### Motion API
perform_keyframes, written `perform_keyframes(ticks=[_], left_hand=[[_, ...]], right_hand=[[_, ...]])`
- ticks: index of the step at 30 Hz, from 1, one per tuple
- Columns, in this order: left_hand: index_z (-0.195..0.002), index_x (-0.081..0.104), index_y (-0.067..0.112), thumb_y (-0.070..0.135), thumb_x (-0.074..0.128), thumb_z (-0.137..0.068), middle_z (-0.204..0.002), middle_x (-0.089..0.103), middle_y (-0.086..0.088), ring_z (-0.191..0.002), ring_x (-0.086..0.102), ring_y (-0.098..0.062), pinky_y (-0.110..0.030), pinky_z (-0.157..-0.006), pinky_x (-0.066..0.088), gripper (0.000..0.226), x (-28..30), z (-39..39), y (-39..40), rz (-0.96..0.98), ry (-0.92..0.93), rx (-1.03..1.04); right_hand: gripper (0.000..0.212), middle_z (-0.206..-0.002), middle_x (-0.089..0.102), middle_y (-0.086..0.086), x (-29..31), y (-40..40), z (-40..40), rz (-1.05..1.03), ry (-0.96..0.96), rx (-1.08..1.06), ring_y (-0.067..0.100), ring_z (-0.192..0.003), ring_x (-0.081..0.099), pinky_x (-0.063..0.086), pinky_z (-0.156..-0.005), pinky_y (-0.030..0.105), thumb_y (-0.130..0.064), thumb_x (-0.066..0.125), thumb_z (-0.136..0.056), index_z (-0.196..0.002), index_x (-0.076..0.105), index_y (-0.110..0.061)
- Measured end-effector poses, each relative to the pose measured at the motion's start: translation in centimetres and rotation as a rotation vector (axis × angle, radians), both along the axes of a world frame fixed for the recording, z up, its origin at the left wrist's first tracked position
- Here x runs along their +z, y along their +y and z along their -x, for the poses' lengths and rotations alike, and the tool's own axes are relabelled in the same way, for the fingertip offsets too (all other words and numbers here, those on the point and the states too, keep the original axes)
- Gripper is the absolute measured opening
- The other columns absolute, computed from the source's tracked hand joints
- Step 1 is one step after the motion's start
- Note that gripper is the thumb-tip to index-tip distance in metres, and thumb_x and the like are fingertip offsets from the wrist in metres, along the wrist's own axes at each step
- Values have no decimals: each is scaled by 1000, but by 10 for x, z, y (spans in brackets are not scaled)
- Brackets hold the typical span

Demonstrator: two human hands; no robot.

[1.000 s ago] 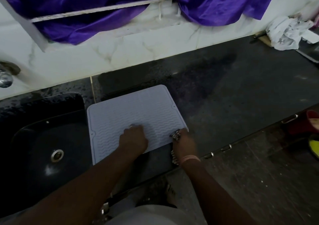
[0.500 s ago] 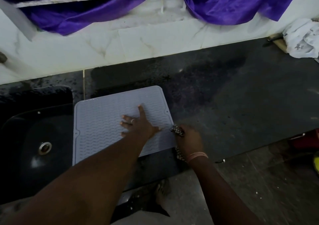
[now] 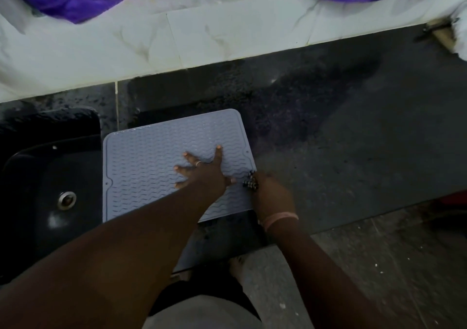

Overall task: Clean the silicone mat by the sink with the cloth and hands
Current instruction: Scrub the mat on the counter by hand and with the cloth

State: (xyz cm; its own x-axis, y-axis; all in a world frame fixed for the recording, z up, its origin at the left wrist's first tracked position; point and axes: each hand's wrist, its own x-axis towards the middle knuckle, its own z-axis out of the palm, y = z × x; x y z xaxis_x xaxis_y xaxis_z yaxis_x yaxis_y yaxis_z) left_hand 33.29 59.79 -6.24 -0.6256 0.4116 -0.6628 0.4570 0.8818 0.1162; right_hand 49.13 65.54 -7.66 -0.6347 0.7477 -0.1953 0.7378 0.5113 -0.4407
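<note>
nearby: black sink (image 3: 38,177) left, mat (image 3: 146,167) beside.

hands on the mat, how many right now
1 plainly: the left hand lies flat on the silicone mat, fingers spread. The right hand sits at the mat's right edge gripping a patterned cloth; whether it touches the mat is unclear.
</note>
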Motion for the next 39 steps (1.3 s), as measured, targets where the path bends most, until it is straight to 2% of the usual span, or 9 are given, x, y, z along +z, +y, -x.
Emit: perform_keyframes(ticks=[5,11,18,22,25,28,32,35,39], left_hand=[[-140,-26,62,74,63,-77,-150,-42,-26,-137,-19,-65,-85,-101,15,110,-1,-1,-2,-21,0,6],[-140,-25,62,72,64,-77,-152,-39,-25,-139,-20,-62,-85,-100,13,110,-2,-6,-3,-63,14,29],[-144,-27,57,68,63,-82,-144,-50,-26,-136,-29,-61,-84,-102,9,110,4,0,-6,-78,-82,11],[-145,-24,57,65,64,-84,-147,-47,-26,-138,-25,-61,-83,-103,13,107,7,-4,-8,-61,-85,29],[-150,-12,54,57,61,-89,-159,-24,-27,-142,-8,-61,-79,-106,18,95,6,-5,3,-83,-38,92],[-160,4,18,42,22,-101,-164,7,-17,-148,8,-48,-68,-115,17,66,24,2,25,-40,-13,216],[-158,10,25,38,55,-96,-165,5,-11,-148,15,-38,-67,-106,32,78,19,4,25,-152,226,-257],[-157,4,36,53,72,-81,-166,-4,-7,-145,19,-34,-61,-100,41,104,20,19,18,-79,217,-257],[-157,1,40,59,77,-73,-165,-10,-10,-145,15,-35,-61,-101,40,115,18,26,23,-23,220,-281]], right_hand=[[20,-107,69,12,13,-14,-3,133,-104,-130,29,-96,66,51,-81,32,-19,53,-93,-105,66,-13],[20,-107,66,11,25,17,65,65,-14,-150,28,-98,64,50,-80,32,-12,48,-93,-106,63,-12],[21,-106,68,16,19,-34,-2,184,-53,-321,36,-98,65,51,-82,36,-20,54,-92,-112,60,-17],[27,-113,69,16,29,-26,-14,263,-210,-242,32,-106,65,49,-87,31,-28,57,-93,-112,66,-11],[31,-110,69,15,40,24,19,185,-231,-175,31,-101,66,51,-86,32,-34,60,-90,-106,69,-9],[19,-100,68,17,51,68,79,137,-97,-114,34,-95,65,50,-77,33,-25,58,-89,-92,65,-8],[29,-125,55,21,39,88,130,39,-79,21,41,-104,60,50,-85,42,-23,48,-96,-121,57,-13],[34,-129,48,22,25,80,127,54,-161,50,43,-105,59,49,-88,46,-23,40,-100,-132,47,-13],[28,-121,60,15,16,64,93,32,-184,91,31,-108,61,47,-93,37,-20,39,-102,-121,56,-9]])
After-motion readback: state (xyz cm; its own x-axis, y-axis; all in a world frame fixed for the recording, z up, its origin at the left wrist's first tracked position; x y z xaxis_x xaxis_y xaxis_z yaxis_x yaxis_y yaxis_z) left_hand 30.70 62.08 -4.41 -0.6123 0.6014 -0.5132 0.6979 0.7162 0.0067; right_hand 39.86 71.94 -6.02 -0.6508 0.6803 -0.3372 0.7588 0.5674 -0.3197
